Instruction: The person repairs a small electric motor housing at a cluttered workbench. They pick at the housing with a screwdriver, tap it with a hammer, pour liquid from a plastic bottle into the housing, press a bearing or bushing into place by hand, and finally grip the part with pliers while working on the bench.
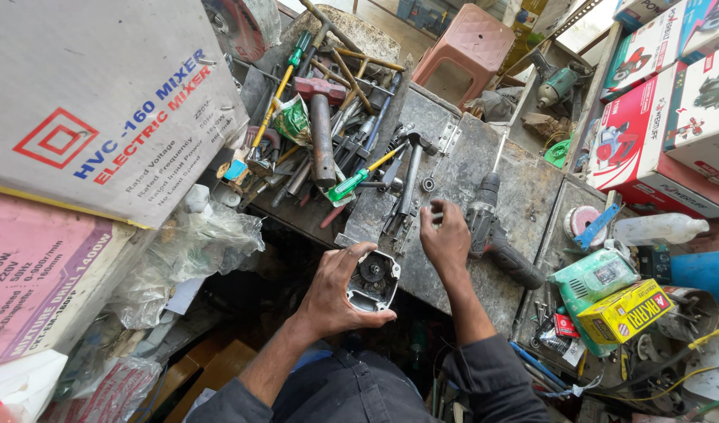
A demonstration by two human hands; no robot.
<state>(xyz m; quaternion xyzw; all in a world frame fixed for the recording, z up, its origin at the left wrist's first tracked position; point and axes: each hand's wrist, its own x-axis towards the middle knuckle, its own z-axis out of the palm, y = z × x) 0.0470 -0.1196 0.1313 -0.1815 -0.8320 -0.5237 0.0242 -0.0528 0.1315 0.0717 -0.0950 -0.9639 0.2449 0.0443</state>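
The grey gear housing [373,280] sits cupped in the left hand [337,291], open face up so the dark gear inside shows; the fingers [356,252] curl round its rim and the thumb closes under its near edge, gripping it over the gap before the table [524,188]. Just beyond those fingers the right hand [445,237] rests on the table, fingers pressed together over something too small to make out. Touching its outer side lies a black cordless drill [492,235], bit pointing away. Beyond the fingers a claw hammer [409,174] and a green-handled screwdriver [358,178] border a tool pile. Bare metal is left only around the right hand; cartons [101,110] crowd the left.
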